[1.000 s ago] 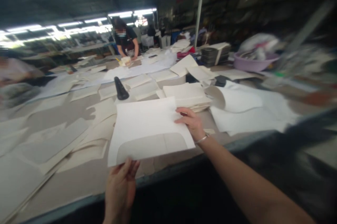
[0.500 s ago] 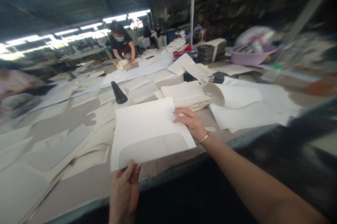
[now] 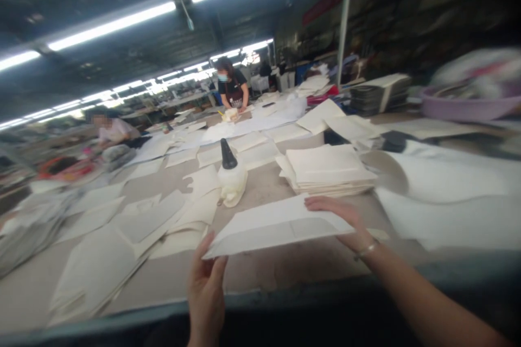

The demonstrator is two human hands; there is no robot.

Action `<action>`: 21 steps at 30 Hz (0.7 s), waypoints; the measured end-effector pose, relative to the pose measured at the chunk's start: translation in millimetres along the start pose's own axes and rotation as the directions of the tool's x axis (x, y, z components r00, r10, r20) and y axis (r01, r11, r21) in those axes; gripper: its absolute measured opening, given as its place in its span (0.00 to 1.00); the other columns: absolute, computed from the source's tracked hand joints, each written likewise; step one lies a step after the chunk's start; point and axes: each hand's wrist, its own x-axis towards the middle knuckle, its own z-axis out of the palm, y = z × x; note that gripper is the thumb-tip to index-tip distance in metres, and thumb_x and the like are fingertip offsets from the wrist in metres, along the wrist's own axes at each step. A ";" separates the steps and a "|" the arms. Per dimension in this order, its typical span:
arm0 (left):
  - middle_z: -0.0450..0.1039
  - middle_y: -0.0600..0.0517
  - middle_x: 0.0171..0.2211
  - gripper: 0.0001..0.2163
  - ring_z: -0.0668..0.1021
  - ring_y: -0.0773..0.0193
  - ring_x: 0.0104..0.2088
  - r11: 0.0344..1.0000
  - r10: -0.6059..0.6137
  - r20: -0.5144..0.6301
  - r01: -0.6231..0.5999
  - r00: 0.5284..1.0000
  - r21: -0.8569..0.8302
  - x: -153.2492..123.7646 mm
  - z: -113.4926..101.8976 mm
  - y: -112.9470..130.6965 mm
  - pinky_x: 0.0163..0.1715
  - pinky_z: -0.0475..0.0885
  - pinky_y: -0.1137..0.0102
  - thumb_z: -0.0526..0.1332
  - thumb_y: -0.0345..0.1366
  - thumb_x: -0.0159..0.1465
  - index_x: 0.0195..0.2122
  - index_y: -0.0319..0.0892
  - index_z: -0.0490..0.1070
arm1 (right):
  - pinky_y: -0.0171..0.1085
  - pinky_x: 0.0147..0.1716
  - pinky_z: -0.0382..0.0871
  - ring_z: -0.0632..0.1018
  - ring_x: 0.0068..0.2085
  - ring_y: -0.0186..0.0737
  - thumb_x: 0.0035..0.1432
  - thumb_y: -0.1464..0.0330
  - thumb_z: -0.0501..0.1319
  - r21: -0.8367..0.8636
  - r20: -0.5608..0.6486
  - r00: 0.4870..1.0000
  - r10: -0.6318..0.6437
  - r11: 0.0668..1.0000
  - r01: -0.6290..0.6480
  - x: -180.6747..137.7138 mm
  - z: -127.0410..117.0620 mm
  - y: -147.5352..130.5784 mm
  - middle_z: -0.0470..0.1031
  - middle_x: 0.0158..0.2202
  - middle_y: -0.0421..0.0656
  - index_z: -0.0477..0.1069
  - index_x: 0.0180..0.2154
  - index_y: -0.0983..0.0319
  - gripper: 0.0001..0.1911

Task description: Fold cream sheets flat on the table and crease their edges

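A white sheet (image 3: 268, 219) with a grey, round-cornered panel along its near side is held low over the table, tilted so that it looks narrow. My left hand (image 3: 207, 282) grips its left corner, the fingers curled at the edge and the thumb below. At the right end, my right hand (image 3: 340, 219) lies with its fingers over the top face; its thumb is hidden beneath. Just beyond the sheet is a stack of cream sheets (image 3: 325, 165). A pale bottle with a black cone-shaped top (image 3: 229, 157) stands left of that stack.
Loose cut pieces (image 3: 97, 260) cover the table's left side. Large white sheets (image 3: 448, 184), partly curled, lie on the right, with a purple basin (image 3: 468, 102) behind. One co-worker (image 3: 234, 86) stands at the far end, another person (image 3: 116, 130) at the left. The table edge (image 3: 260, 298) runs close to me.
The sheet has tipped from facing me to nearly flat. My left hand has shifted to its left corner. The camera view has swung left and up, moving the scene rightward and down.
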 end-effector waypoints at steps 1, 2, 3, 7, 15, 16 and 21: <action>0.71 0.48 0.50 0.21 0.71 0.58 0.52 1.000 0.022 0.001 -0.022 1.000 -0.002 0.1 -2.4 3.0 0.51 0.66 0.70 0.69 0.34 0.50 0.46 0.45 0.71 | 0.45 0.46 0.70 0.76 0.45 0.48 0.57 0.60 0.59 0.002 -0.005 1.000 0.014 1.000 -0.014 -0.6 0.2 -0.5 0.76 0.41 0.47 0.75 0.39 0.57 0.11; 0.71 0.47 0.50 0.18 0.70 0.57 0.54 0.999 0.042 0.001 -0.042 0.999 -0.010 -0.3 -3.8 6.6 0.52 0.65 0.68 0.69 0.33 0.50 0.43 0.44 0.73 | 0.46 0.46 0.70 0.76 0.45 0.48 0.58 0.60 0.58 0.001 -0.015 0.999 0.031 1.000 -0.031 -1.1 0.4 -0.8 0.76 0.42 0.47 0.75 0.39 0.57 0.11; 0.71 0.47 0.50 0.15 0.68 0.56 0.55 0.998 0.064 -0.002 -0.064 0.998 -0.019 -1.1 -4.3 10.5 0.53 0.64 0.67 0.69 0.33 0.50 0.40 0.44 0.74 | 0.46 0.46 0.70 0.76 0.45 0.48 0.58 0.60 0.58 -0.003 -0.024 0.999 0.046 0.999 -0.046 -1.6 0.7 -1.0 0.76 0.42 0.47 0.75 0.39 0.57 0.11; 0.71 0.46 0.50 0.12 0.67 0.54 0.56 0.993 0.122 0.035 -0.122 0.992 -0.003 -4.0 -1.4 24.0 0.54 0.63 0.65 0.69 0.35 0.49 0.36 0.44 0.76 | 0.46 0.47 0.70 0.76 0.45 0.48 0.59 0.62 0.58 -0.013 -0.062 0.996 0.064 0.998 -0.065 -3.4 2.0 -0.2 0.76 0.42 0.46 0.75 0.39 0.55 0.10; 0.73 0.45 0.45 0.10 0.72 0.55 0.49 0.939 0.310 0.051 -0.315 0.949 0.137 -7.6 6.6 34.1 0.52 0.64 0.66 0.68 0.37 0.50 0.33 0.43 0.77 | 0.46 0.45 0.71 0.76 0.44 0.48 0.59 0.63 0.57 -0.047 -0.081 0.995 0.064 0.997 -0.068 -5.0 3.2 2.4 0.77 0.42 0.44 0.75 0.38 0.55 0.09; 0.73 0.45 0.43 0.09 0.72 0.56 0.48 0.920 0.344 0.064 -0.350 0.937 0.174 -7.5 6.3 37.2 0.51 0.64 0.67 0.68 0.37 0.50 0.33 0.43 0.77 | 0.46 0.44 0.71 0.77 0.42 0.48 0.58 0.62 0.57 -0.072 -0.086 0.994 0.073 0.994 -0.079 -4.2 2.9 1.7 0.77 0.41 0.44 0.75 0.38 0.55 0.10; 0.75 0.50 0.30 0.06 0.74 0.59 0.36 0.786 0.363 0.174 -0.402 0.915 0.469 6.4 -6.7 53.2 0.40 0.68 0.70 0.66 0.40 0.52 0.29 0.46 0.78 | 0.40 0.29 0.74 0.77 0.29 0.46 0.55 0.59 0.59 -0.155 -0.025 0.963 0.267 0.951 -0.268 2.2 0.8 -10.5 0.78 0.29 0.41 0.76 0.32 0.56 0.10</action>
